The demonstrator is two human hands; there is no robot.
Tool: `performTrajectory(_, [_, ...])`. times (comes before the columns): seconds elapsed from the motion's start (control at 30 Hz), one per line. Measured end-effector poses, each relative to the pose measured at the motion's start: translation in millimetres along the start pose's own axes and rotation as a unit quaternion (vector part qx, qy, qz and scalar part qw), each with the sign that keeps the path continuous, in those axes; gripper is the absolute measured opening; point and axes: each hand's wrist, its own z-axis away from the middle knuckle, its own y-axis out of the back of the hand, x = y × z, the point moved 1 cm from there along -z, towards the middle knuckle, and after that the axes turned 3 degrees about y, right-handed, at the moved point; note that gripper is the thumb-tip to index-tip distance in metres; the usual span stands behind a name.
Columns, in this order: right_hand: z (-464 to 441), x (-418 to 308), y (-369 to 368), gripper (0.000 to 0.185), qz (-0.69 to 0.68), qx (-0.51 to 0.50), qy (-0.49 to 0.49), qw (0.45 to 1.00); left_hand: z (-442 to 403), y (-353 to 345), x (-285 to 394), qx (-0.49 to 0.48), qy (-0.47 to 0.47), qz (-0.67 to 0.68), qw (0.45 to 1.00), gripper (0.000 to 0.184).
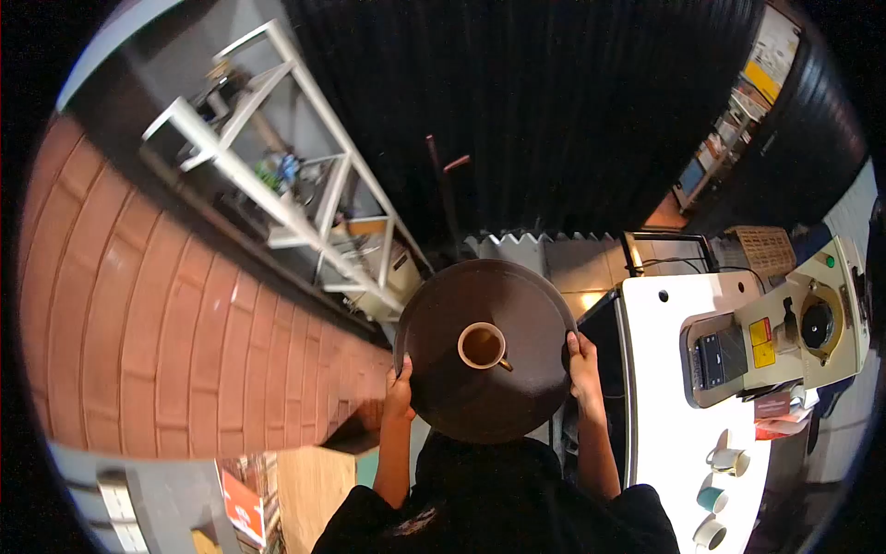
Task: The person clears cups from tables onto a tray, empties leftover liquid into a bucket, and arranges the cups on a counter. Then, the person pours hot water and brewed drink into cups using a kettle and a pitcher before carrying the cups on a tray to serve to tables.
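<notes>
A round dark brown serving tray (489, 406) is held level in front of my body. My left hand (399, 392) grips its left rim, thumb on top. On the opposite rim my right hand (582, 362) is closed in the same way, with the fingers partly hidden beneath. Near the tray's middle stands a cup (482, 345) with a pale rim, upright, holding a brown drink. Its handle points to the lower right. Neither hand touches the cup.
To the right is a white table (664, 369) with a cream-coloured machine (803, 323) and several cups (729, 462) on it. A brick wall (185, 332) runs along the left, near a white metal shelf (314, 166). Dark corrugated panelling (554, 111) is ahead.
</notes>
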Motion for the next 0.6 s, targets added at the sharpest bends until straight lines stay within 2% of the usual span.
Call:
performTrajectory(0.1, [-41.6,10.9,16.1,0.031,-0.03,0.037,0.018,0.999,-48.0,-40.6,11.7,-0.049,0.022,0.04,0.998,0.046])
performTrajectory(0.13, [-51.5,3.0,18.9,0.031,-0.032,0.054,0.02,0.998,-64.1,-54.1,21.2,-0.092,0.027,0.038,0.995,0.049])
performTrajectory(0.2, [-69.6,-10.1,23.6,0.032,0.006,0.091,-0.01,0.996,-90.2,-88.3,38.8,-0.111,0.034,0.013,0.993,0.049])
performTrajectory(0.27, [-95.0,-11.3,28.6,0.035,0.045,0.134,0.027,0.99,-126.2,-121.6,52.6,-0.133,0.038,-0.017,0.99,0.05])
performTrajectory(0.33, [-120.1,-1.0,28.2,0.038,0.039,0.207,0.065,0.975,-171.7,-149.2,58.7,-0.168,0.036,-0.04,0.984,0.052])
performTrajectory(0.37, [-141.6,40.8,43.9,0.039,0.084,0.238,0.052,0.966,-191.5,-168.7,69.5,-0.185,0.037,-0.055,0.981,0.052])
performTrajectory(0.43, [-137.4,-39.2,22.4,0.032,0.017,0.233,-0.015,0.972,-218.4,-193.4,81.2,-0.233,0.066,-0.09,0.966,0.053])
performTrajectory(0.5, [-161.4,-39.2,19.6,0.031,0.007,0.287,0.005,0.958,-242.8,-231.8,97.9,-0.263,0.056,-0.106,0.957,0.054])
performTrajectory(0.57, [-179.8,-2.2,30.1,0.041,0.024,0.313,0.05,0.948,-245.8,-269.9,123.3,-0.215,0.097,-0.17,0.957,0.057])
performTrajectory(0.6, [-185.5,0.5,33.1,0.045,0.071,0.331,-0.001,0.941,-278.2,-272.5,112.0,-0.206,0.107,-0.183,0.955,0.058])
